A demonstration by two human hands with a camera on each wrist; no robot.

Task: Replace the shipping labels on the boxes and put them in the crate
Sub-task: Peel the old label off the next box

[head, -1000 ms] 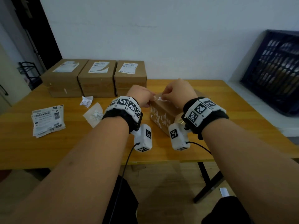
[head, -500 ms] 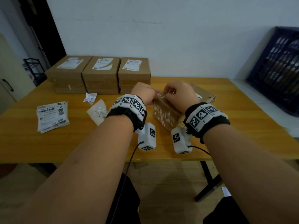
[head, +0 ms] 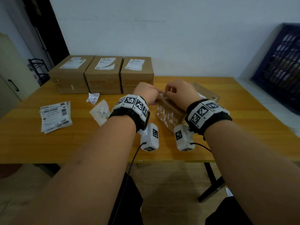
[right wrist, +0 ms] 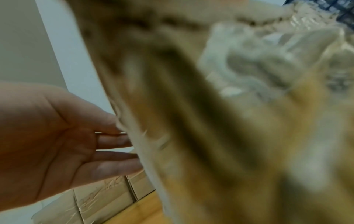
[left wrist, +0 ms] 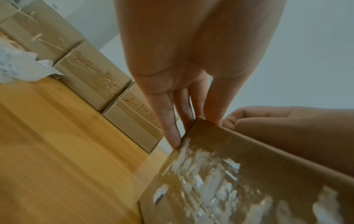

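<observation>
A brown box (head: 168, 114) lies in the middle of the table, its near face covered with white label residue. My left hand (head: 146, 95) holds its upper left corner. The fingers (left wrist: 168, 121) run straight down the left side and the thumb sits on the top edge. My right hand (head: 177, 93) is curled over the top edge and pinches a whitish scrap of old label (head: 163, 95). Its fingertips are hidden and the right wrist view is blurred. A dark blue crate (head: 279, 67) leans at the far right.
Three labelled boxes (head: 104, 75) stand in a row at the back of the table (head: 32, 143). A stack of fresh labels (head: 55, 116) lies at the left, with crumpled label scraps (head: 101, 111) between it and my left wrist.
Both hands stay at the box's top edge, the right one still picking at the label scrap. The boxes have not shifted; only my view has moved slightly.
</observation>
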